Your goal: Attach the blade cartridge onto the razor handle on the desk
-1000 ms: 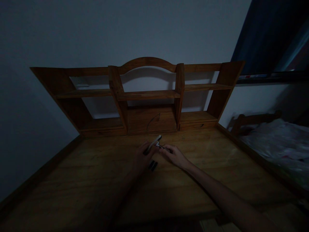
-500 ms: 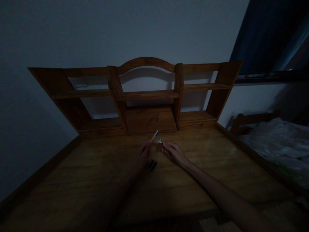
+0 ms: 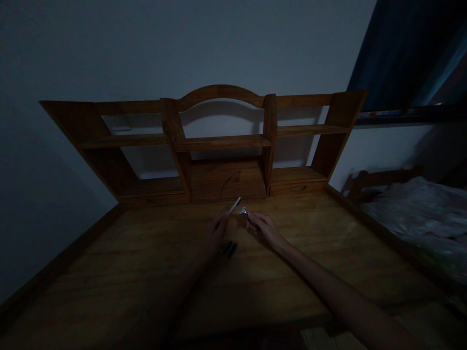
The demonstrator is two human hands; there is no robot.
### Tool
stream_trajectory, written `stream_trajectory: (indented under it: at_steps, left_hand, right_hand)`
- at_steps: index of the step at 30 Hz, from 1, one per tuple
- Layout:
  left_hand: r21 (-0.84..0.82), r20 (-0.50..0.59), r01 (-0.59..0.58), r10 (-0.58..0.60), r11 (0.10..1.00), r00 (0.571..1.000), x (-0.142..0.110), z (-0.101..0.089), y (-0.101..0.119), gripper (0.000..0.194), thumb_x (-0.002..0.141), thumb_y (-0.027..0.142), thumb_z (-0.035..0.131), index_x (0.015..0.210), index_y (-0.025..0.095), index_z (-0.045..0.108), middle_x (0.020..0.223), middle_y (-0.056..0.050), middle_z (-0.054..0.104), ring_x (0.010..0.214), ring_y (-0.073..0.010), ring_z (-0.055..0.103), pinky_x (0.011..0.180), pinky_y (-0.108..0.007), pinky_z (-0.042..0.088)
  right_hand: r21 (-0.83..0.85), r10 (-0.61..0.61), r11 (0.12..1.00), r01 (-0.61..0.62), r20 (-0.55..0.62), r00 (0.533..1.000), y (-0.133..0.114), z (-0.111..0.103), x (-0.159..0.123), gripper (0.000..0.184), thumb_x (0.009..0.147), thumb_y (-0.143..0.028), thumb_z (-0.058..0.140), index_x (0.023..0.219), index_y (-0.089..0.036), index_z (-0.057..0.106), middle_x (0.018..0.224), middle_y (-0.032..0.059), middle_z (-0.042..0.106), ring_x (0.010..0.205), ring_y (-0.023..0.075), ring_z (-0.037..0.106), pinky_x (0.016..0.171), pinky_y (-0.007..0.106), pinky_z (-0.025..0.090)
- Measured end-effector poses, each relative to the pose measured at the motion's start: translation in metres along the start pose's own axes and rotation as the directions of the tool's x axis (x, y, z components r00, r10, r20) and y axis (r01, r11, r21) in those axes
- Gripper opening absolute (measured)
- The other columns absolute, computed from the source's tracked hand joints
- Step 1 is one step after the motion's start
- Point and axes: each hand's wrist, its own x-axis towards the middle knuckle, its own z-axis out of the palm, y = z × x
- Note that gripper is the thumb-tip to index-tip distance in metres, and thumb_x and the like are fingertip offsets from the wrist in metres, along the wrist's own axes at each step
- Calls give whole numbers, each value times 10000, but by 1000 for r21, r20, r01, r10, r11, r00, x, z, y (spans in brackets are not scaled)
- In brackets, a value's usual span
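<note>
The scene is dim. My left hand (image 3: 218, 232) pinches a thin pale stick-like piece (image 3: 234, 205) that points up and to the right. My right hand (image 3: 263, 227) is closed on a small shiny metal part (image 3: 242, 211), close beside the stick's lower end. Both hands hover just above the wooden desk (image 3: 153, 272), near its back. Two small dark cylindrical pieces (image 3: 230, 249) lie on the desk just below my left hand's fingers.
A wooden shelf unit (image 3: 219, 143) with an arched top stands at the desk's back, against a grey wall. To the right are a wooden bed frame (image 3: 383, 177) with pale bedding (image 3: 419, 209) and a dark curtain (image 3: 408, 48).
The stick in my left hand has come apart from the metal part in my right hand and now stands steeper. Both hands shifted slightly toward the shelf.
</note>
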Motion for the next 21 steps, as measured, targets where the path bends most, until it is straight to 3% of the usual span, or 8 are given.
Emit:
stream_trajectory:
  at_steps: [6,12,21]
  left_hand:
    - [12,2,13,-13,1000,1000,1,0,-3,391,902,521,465,937,192,674,905,-28,628,836,-161,571,751,-261,451]
    - [1,-11,11,-11,1000,1000,2,2,-9,427,901,541,445,960,190,680,949,-54,639,908,-197,575,812,-302,459]
    - [15,50,20,-20,1000,999,-3,2,1,414,903,514,466,1049,194,685,969,-63,638,896,-200,572,768,-289,462]
  right_hand:
    - [-89,-20,996,19,-7,1000,8,-4,2,450,851,-567,575,658,-160,572,589,-22,411,546,103,361,488,244,208]
    - [109,14,994,-18,38,999,8,0,2,452,880,-572,525,702,-161,590,557,-29,399,484,92,323,455,247,182]
    - [98,38,994,-38,-1,999,6,0,2,490,876,-598,515,673,-157,579,543,-30,388,467,86,335,438,238,187]
